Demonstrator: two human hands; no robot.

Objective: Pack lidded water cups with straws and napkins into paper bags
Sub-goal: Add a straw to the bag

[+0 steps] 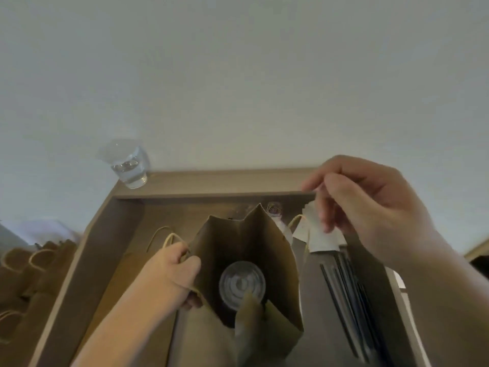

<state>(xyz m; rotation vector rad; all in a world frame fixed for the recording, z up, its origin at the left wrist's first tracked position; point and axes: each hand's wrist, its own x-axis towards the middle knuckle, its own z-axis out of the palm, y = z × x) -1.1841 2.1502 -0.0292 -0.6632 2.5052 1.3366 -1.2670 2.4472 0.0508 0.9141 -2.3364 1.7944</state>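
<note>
**Packing station, head view**

- Paper bag: brown, standing upright at the centre of the desk, mouth spread wide. No print or logo on the paper facing the camera.
- Cup: clear, sitting upright at the bottom of the bag. It is seen from straight above, with its round ribbed lid on. Any moulded marks on the lid are too blurred to read.
- Left hand: fingers curled over the bag's left rim, gripping the paper together with the twine handle there.
- Right hand: raised to the right of the bag and above the desk, fingers bent downward. The fingertips overlap a white napkin just beside the bag's right rim. I cannot tell whether they pinch it or only touch it.
- Straws: a bundle of dark, thin ones lying flat on the desk to the right of the bag. Their far ends are under the napkin.
- Second cup: only its top shows behind the bag's rear edge. It carries a small mark, not legible.
- Ledge: a raised strip runs along the back of the desk. At its left end stands a clear cup of water, well apart from the bag.
- Flat bag: brown, lying under the left forearm with its twine loops pointing away.
- More brown bags: bunched past the desk's left edge, handles up.
</note>
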